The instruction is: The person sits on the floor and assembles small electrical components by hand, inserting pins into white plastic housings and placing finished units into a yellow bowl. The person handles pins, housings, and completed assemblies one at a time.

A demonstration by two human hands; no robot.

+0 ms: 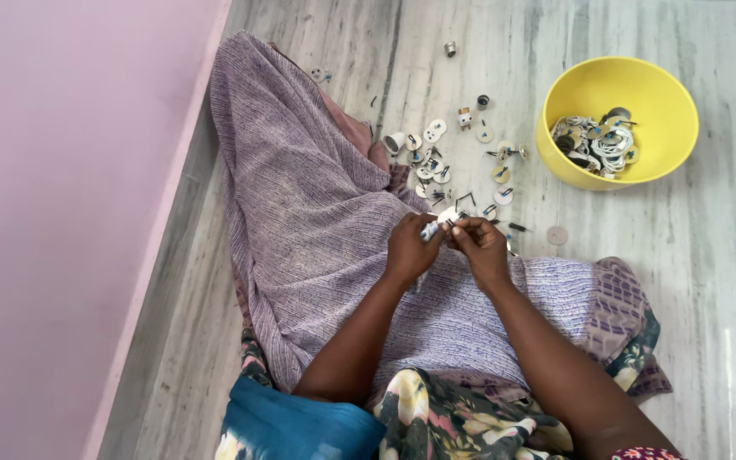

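Honestly hard to make out the part [433, 228], since fingers cover most of it. It's a small white piece with a bluish end, pinched between the left hand [409, 249] and right hand [480, 247], both closed on it, over the purple cloth [300, 213]. Long axis runs roughly left-right, tilted slightly. Loose discs [432, 158] and a yellow bowl [617, 81] sit beyond.

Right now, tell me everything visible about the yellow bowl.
The yellow bowl is round, deep and smooth, plastic by its look. It stands upright on the grey streaked floor, to the upper right of the hands and apart from both. Its bottom holds a heap of small parts: white rings, pale discs and dark bits. No hand touches it; scattered discs lie to its left.
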